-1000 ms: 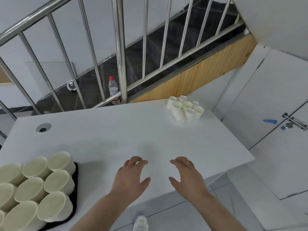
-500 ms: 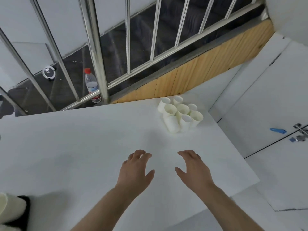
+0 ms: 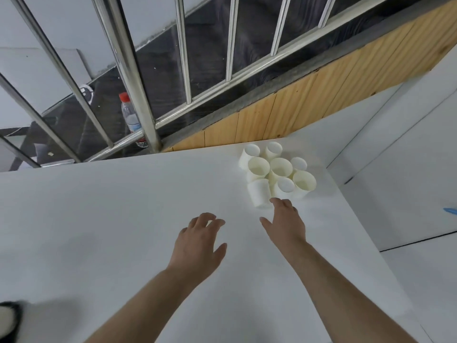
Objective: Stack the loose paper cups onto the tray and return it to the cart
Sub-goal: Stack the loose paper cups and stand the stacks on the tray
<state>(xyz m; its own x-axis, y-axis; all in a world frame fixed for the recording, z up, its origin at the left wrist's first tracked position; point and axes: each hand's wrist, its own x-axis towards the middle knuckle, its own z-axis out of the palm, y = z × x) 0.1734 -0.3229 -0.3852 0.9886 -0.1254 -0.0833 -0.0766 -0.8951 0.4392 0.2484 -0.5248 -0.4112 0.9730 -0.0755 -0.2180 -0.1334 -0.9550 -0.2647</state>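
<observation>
Tray (image 3: 10, 320) now only a dark sliver at 7 o'clock frame edge, with a hint of a cup on it; a second ago fully in view with its cups. View shifted right and forward toward the loose cups.

Left hand (image 3: 200, 241) released, fingers loosely curved over bare surface (image 3: 99, 219), holding nothing. Right hand (image 3: 284, 224) advanced from mid-surface to 1 o'clock, grip released, fingers extended, index tip at or just short of nearest cup (image 3: 259, 195); contact unclear. Likely means first pickup about to start; nothing stacked from this cluster yet.

Cups (image 3: 278, 173) clustered touching at far right corner of surface, 1 o'clock. Long axes upright; most mouths up, nearest apparently upside down, a couple unclear.

Beyond: railing (image 3: 128, 78), bottle (image 3: 131, 118) at 11 o'clock.
</observation>
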